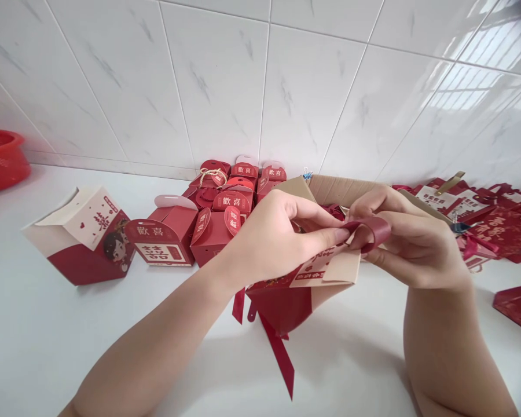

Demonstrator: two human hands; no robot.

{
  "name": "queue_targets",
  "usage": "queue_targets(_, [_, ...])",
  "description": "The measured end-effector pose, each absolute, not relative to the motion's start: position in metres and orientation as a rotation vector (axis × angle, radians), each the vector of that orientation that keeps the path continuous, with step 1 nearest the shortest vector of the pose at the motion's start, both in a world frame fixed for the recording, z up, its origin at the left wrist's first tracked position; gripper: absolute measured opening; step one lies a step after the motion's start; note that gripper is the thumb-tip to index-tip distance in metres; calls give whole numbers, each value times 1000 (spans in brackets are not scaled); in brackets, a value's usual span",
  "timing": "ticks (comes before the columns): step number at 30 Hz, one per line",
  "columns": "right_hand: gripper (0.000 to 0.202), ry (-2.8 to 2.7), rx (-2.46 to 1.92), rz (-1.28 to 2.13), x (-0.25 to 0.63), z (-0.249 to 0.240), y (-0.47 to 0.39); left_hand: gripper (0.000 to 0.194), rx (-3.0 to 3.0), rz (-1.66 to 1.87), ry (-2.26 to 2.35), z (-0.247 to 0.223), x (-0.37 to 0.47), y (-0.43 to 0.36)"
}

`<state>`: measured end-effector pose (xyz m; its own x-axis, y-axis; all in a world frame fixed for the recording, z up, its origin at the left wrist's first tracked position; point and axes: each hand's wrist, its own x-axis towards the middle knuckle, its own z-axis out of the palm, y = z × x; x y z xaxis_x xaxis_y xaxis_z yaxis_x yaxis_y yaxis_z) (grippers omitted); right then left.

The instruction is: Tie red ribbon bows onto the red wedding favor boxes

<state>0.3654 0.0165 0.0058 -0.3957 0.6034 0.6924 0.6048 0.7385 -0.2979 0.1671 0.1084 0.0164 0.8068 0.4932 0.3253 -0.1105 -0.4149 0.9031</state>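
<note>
A red and cream gift box [282, 304] lies tilted between my hands, its cream top edge toward the right. My left hand [278, 231] is closed, pinching a dark red strap [375, 231] between thumb and fingertips at the box's top. On the other side my right hand [410, 243] has its fingers curled round the same strap, which bends into a loop. Whether the strap passes through the box is hidden by the fingers. A red ribbon [280, 356] hangs from the box down to the white table.
To the left stand a taller cream and red box [87, 237] and a small red box [160, 231]. Several more small boxes [232, 200] cluster by the tiled wall. Behind my hands is a cardboard carton [342, 188]; red gift bags [503, 223] lie right. A red basket [2, 162] sits far left.
</note>
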Motion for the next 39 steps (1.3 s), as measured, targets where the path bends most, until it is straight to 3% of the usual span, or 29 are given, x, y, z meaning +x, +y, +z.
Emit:
queue_targets(11, [19, -2076, -951, -52, 363, 6, 16, 12, 1921, 665, 337, 19, 167, 106])
queue_targets(27, [32, -1998, -871, -164, 358, 2, 25, 11, 1792, 666, 387, 18, 172, 108])
queue_targets(37, [24, -1962, -916, -298, 356, 3, 26, 14, 1860, 522, 278, 26, 162, 116])
queue_targets(39, [22, -1941, -923, -300, 357, 2, 27, 23, 1824, 537, 289, 22, 165, 116])
